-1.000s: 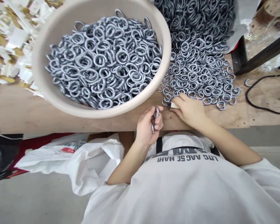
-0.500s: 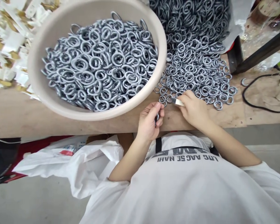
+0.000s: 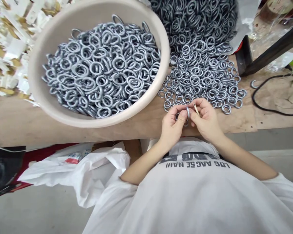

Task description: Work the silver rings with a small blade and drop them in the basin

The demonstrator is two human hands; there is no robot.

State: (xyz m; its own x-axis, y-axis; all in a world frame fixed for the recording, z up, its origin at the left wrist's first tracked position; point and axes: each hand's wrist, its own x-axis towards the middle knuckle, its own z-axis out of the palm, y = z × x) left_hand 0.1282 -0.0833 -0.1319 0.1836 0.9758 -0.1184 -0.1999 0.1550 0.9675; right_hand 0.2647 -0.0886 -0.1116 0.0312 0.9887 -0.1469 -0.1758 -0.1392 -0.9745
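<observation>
Above the table's front edge, my left hand (image 3: 172, 126) pinches a grey metal ring (image 3: 188, 112), seen nearly edge-on. More rings show dark within and below its fingers; how many it holds I cannot tell. My right hand (image 3: 206, 120) meets it, thumb and fingertips against the same ring. A slim, pale-handled small knife (image 3: 196, 109) is held in my right fingers, its blade mostly hidden from this angle. Just beyond both hands spreads a loose heap of metal rings (image 3: 200, 78), with single rings at its near edge.
A large beige basin (image 3: 164, 61) filled with linked-looking grey rings stands left of the heap. White and gold pieces (image 3: 12, 48) are piled at far left. On the right are a dark metal bar (image 3: 273, 48) and a black cable (image 3: 266, 109). A white sack (image 3: 95, 175) hangs below the table.
My left hand has moved right and my right hand has drawn back slightly from the heap, so they now meet at one ring. The knife has turned from sideways to upright in view.
</observation>
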